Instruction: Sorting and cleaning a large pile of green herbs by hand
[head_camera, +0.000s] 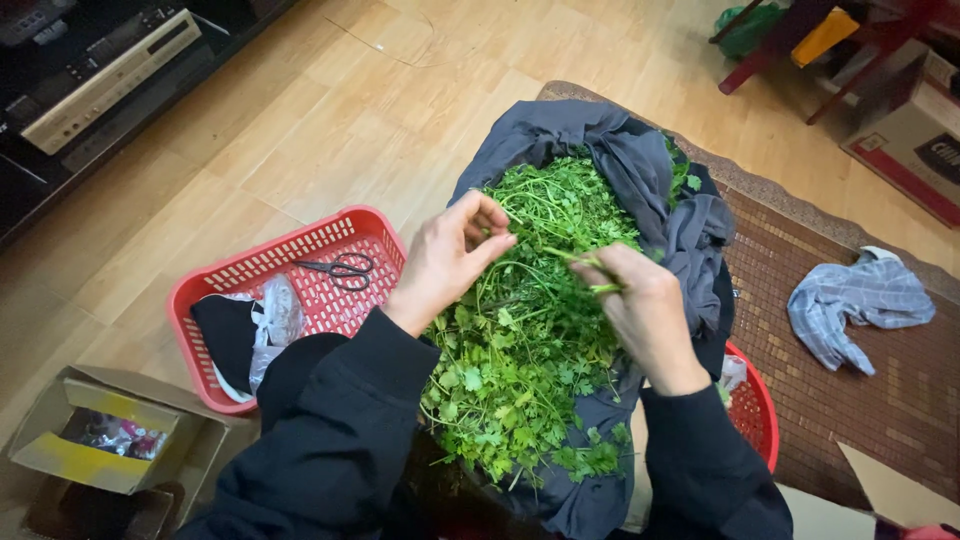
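Note:
A big heap of green leafy herbs (530, 340) lies on a dark grey cloth (640, 165) spread over my lap and a red round basin (757, 410). My left hand (445, 260) hovers over the heap, its fingertips pinched on a thin green stem. My right hand (645, 310) grips a sprig of the same herbs (590, 265) by its stalks. Both hands are close together above the pile, and both arms wear black sleeves.
A red rectangular plastic basket (310, 250) to the left holds scissors (345, 268), a black item and a clear plastic bag. An open cardboard box (100, 440) sits at lower left. A crumpled checked cloth (860, 300) lies on the brown woven mat (900, 400).

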